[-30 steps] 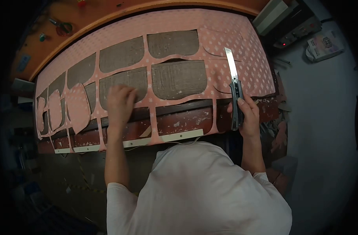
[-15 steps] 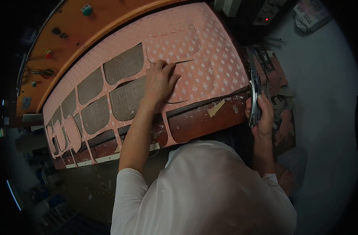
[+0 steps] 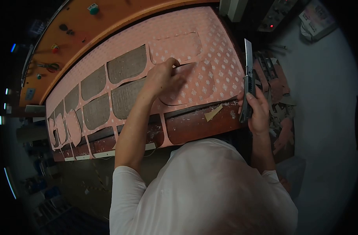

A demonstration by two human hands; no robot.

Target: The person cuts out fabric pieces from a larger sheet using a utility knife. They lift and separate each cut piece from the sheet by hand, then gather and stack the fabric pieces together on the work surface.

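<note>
A pink sheet with a pale flower pattern (image 3: pixel 227 74) lies over the table, and several rounded panels are cut out of it. My left hand (image 3: pixel 160 78) is at the inner end of a slit between two outlined panels. Its fingers are bent together on the sheet's cut edge, with the fingertips partly hidden. Over the table's right end, my right hand (image 3: pixel 258 111) is wrapped round a utility knife (image 3: pixel 248 84). The knife's long blade is extended and points up and away from me, apart from the sheet.
Loose cut flaps (image 3: pixel 74 127) stand up at the sheet's left end. A yellowish scrap (image 3: pixel 214 112) lies on the brown table edge (image 3: pixel 190 127). An orange panel (image 3: pixel 75 39) with buttons and scissors (image 3: pixel 49 67) runs along the far side. Offcuts (image 3: pixel 283 133) are heaped at right.
My left hand has risen slightly and its fingers have drawn together at the slit. The right hand has turned the knife, whose blade now shows in full. The view has shifted a little.
</note>
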